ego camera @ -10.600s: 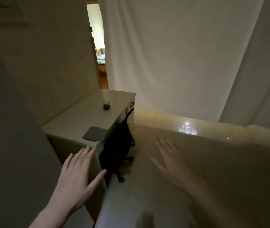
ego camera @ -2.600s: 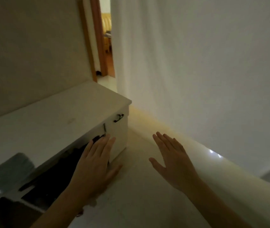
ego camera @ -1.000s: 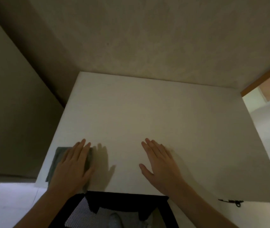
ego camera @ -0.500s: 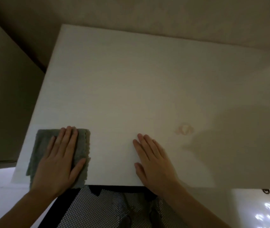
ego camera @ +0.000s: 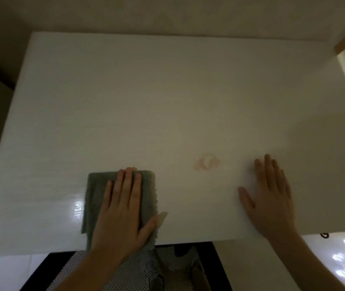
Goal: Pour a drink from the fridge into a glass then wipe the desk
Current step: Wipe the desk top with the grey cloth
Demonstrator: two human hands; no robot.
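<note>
While our white desk (ego camera: 167, 91) lies bare toward its far edge, a faint pinkish ring stain (ego camera: 206, 162) sits between our hands. Our left hand (ego camera: 123, 208) presses flat on the grey cloth (ego camera: 148, 185) beside the stain; our right hand (ego camera: 269, 196) rests open-palmed, holding nothing.

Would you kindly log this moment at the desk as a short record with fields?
surface: white desk
cloth: grey cloth, flat near the front edge
left hand: pressed flat on the cloth
right hand: flat on bare desk, holding nothing
stain: pinkish ring mark, between the hands, not covered by the cloth
glass: not in view
</note>
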